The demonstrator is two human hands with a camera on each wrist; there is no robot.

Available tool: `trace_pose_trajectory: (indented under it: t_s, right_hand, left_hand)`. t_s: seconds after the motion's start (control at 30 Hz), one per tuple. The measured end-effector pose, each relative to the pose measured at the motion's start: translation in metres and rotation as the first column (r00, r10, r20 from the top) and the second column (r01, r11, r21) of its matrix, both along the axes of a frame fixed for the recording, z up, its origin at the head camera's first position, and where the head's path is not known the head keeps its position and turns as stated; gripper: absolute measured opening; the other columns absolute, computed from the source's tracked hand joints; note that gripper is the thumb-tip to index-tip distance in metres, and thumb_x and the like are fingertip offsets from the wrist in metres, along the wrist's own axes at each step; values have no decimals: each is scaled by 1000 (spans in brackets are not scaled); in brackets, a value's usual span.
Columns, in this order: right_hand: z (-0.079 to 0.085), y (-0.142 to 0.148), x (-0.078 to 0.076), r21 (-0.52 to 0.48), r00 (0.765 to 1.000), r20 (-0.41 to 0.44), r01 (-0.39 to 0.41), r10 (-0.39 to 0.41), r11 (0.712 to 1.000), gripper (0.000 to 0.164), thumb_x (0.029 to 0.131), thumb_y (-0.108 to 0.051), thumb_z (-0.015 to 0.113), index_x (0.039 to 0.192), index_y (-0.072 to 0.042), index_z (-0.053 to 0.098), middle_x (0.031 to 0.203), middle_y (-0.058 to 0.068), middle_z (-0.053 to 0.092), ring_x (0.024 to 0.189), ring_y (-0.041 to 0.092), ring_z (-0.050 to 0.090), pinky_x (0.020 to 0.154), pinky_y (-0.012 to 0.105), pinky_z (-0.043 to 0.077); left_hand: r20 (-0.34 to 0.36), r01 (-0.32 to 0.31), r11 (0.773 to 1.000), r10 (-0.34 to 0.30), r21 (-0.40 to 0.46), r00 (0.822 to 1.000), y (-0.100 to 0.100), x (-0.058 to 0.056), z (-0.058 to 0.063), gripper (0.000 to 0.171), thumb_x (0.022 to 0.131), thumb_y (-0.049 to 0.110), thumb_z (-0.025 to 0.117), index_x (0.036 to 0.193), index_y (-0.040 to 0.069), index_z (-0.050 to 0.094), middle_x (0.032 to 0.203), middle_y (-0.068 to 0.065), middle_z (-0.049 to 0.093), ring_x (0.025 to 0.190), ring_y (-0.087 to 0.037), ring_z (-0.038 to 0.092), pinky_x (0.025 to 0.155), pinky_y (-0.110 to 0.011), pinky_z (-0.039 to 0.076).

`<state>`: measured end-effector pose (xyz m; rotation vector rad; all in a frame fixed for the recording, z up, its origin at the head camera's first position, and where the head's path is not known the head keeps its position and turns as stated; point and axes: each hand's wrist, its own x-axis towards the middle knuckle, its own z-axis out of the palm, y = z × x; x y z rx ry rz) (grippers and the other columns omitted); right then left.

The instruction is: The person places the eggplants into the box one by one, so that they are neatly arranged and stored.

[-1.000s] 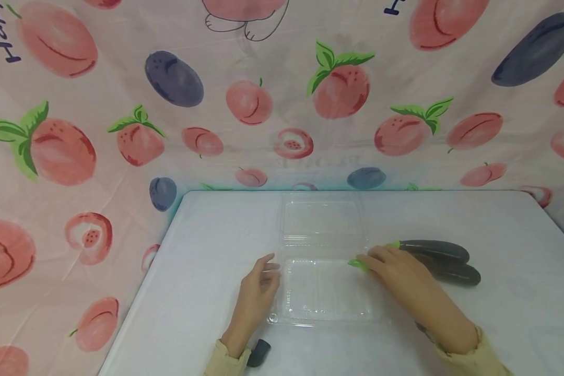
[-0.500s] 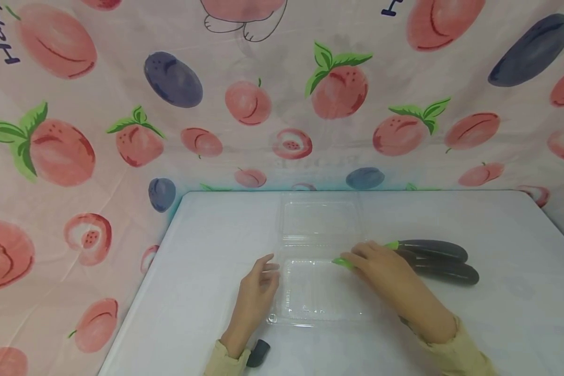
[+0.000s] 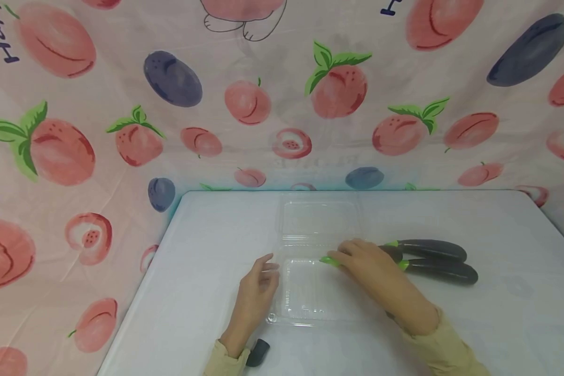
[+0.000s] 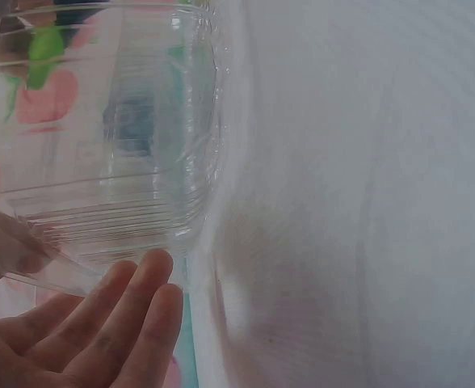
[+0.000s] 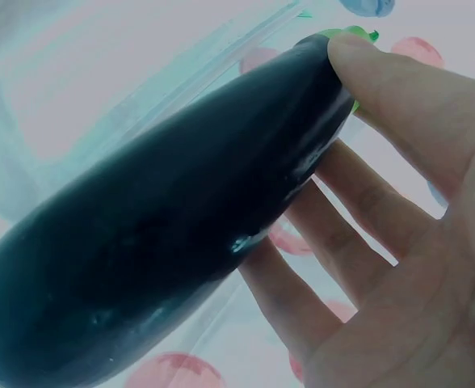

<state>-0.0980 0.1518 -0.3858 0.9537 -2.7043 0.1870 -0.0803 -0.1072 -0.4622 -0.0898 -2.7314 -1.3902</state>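
1. There were three eggplants [image 3: 436, 250], two side by side on the table [image 3: 207, 235]
2. The right hand [image 3: 371, 266] gripped the third [image 5: 165, 210] near its stem, partly hiding it; the left hand [image 3: 256, 287], fingers loose, was at the box's [image 3: 305, 292] edge
3. One box lay open, the green tip above its base

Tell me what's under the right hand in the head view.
An eggplant: its green tip and part of its dark body show. The right hand covers its middle and part of the clear plastic clamshell container.
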Motion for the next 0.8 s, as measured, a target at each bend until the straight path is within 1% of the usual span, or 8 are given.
trace_pose_trajectory:
  t_s: [0.17, 0.43, 0.7, 0.8]
  right_hand:
    - [1, -7, -2, -1, 1000, -2, -16, 16, 1000, 34, 80, -12, 82, 113, -16, 72, 100, 1, 67, 96, 21, 63, 83, 35, 58]
    - [-6, -16, -7, -7, 999, -31, -37, 36, 999, 32, 79, -14, 83, 110, -16, 72, 96, 1, 66, 94, 20, 63, 81, 35, 58]
    - [-7, -25, -8, 22, 1000, 23, -6, 6, 1000, 31, 82, -18, 81, 112, -18, 72, 99, 0, 67, 95, 18, 62, 84, 34, 58]
    - [-6, -28, -9, 14, 999, 39, -13, 12, 1000, 30, 82, -18, 81, 111, -18, 72, 99, 0, 67, 94, 18, 62, 85, 34, 58]
  left_hand:
    - [-5, -3, 1000, 3, -10, 1000, 0, 0, 0, 42, 100, 19, 59, 141, 12, 51, 120, -5, 69, 107, -22, 69, 91, -36, 59]
    - [20, -10, 1000, 10, -4, 1000, -1, 1, 2, 43, 100, 21, 59, 141, 14, 50, 121, -4, 68, 108, -22, 69, 92, -37, 59]
    - [16, -10, 1000, 9, 7, 1000, 0, 0, 0, 43, 99, 19, 60, 141, 13, 50, 121, -5, 68, 108, -22, 69, 92, -38, 58]
    - [16, -6, 1000, 6, 8, 1000, 0, 0, 0, 43, 99, 19, 60, 141, 12, 50, 121, -6, 69, 107, -23, 69, 91, -38, 59]
